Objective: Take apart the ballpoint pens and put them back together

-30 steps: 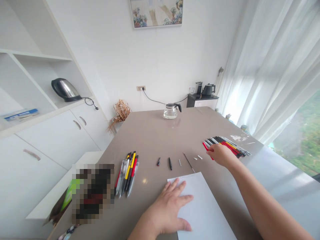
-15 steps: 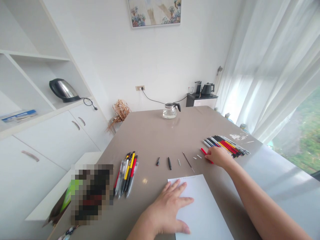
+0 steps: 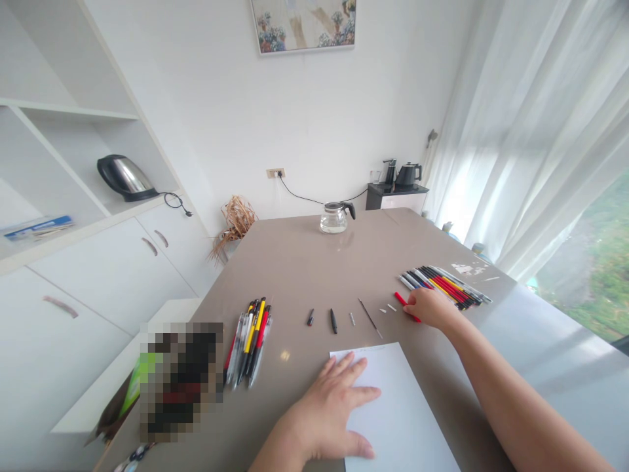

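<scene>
My left hand (image 3: 339,410) lies flat with fingers spread on a white sheet of paper (image 3: 407,406). On the table's right side, the fingers of my right hand (image 3: 426,308) are closed on a red pen barrel (image 3: 400,298); its middle is hidden under them. Left of it lies a row of pen parts: two small white pieces (image 3: 392,307), a thin refill (image 3: 370,318), a small spring (image 3: 352,319), a black grip piece (image 3: 333,321) and a short dark part (image 3: 310,318). Just beyond my right hand, several pens (image 3: 447,285) lie side by side.
Another bunch of pens (image 3: 250,341) lies on the left of the brown table (image 3: 295,262). A blurred-out item (image 3: 181,380) is at the left edge, with scissors (image 3: 132,457) below it. A glass pot (image 3: 334,219) stands at the far end.
</scene>
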Demonstrator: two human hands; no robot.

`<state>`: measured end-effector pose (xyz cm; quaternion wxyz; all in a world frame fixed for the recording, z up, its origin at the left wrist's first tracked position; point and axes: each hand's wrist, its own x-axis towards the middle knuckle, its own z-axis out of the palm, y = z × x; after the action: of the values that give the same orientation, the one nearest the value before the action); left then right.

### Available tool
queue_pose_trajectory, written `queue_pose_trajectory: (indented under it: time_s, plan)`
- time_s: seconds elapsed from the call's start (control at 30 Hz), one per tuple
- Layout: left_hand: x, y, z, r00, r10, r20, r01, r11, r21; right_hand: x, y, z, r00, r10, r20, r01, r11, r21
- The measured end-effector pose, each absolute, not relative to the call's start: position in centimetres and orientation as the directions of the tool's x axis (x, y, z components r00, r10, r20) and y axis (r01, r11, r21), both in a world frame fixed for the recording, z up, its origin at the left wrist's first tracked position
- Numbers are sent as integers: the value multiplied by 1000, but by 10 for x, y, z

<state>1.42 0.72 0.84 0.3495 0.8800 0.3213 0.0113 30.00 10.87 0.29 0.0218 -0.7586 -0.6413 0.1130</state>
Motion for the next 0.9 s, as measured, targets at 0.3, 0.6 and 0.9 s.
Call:
queue_pose_trajectory:
  time_s: [0.3,0.6,0.9]
  plan:
    - [14,7,8,789,581,-200,559,-543,626,288,93,34,151,985,-78,963,-165,-215]
    - [16,7,7,798,574,-183,544,-555,629,208,22,48,-593,800,-93,765,524,-375]
    - [19,7,13,789,587,-182,551,-543,634,201,15,7,-573,819,-37,732,490,-474]
